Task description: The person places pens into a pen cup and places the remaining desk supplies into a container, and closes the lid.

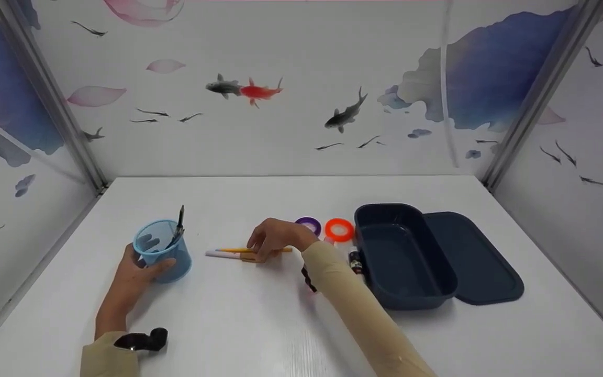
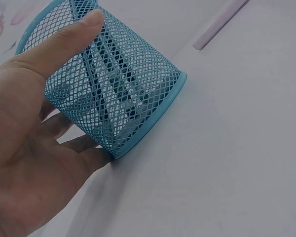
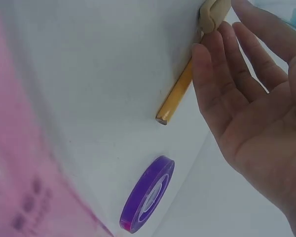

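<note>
A light-blue mesh pen holder (image 1: 178, 267) is gripped by my left hand (image 1: 138, 269), its thumb across the near side and its fingers behind; in the left wrist view the mesh cup (image 2: 133, 84) tilts. Dark pencils or pens (image 1: 180, 225) stand inside it. Further right, my right hand (image 1: 275, 238) reaches down over a yellow pencil (image 1: 228, 250), a whitish pen (image 1: 218, 254) and a small tan piece (image 1: 249, 257). In the right wrist view its thumb and fingers close about that tan piece (image 3: 213, 17), beside the pencil (image 3: 176, 98).
A purple tape roll (image 1: 309, 225) and an orange one (image 1: 339, 230) lie beyond the right forearm. A small dark-labelled item (image 1: 355, 261) sits beside a deep navy box (image 1: 403, 302), whose lid (image 1: 482, 267) lies to its right. Pink clear packaging (image 3: 29, 163) shows in the right wrist view.
</note>
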A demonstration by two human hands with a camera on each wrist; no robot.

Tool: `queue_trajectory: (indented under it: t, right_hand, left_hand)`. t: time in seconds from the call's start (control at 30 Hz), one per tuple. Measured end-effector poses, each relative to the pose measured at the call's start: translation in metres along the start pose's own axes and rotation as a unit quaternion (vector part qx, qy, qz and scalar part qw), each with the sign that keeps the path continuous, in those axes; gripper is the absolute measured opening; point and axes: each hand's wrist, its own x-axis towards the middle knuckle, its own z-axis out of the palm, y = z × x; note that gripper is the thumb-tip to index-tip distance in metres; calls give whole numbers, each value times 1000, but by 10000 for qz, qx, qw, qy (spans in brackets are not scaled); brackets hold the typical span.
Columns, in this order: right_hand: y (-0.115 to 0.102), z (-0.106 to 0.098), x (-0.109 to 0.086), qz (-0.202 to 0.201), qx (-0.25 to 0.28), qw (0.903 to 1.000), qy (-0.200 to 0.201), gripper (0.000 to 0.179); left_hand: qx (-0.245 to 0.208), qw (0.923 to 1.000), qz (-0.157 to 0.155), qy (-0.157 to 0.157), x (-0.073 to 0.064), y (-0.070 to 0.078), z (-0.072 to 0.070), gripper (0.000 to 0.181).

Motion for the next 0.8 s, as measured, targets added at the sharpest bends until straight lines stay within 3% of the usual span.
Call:
queue_trajectory:
  t: [0.8]
  right_hand:
    - [-17,12,0,484,-433,9975,290,16]
  left_hand:
    - [-29,9999,-100,15,1,0,-1,119]
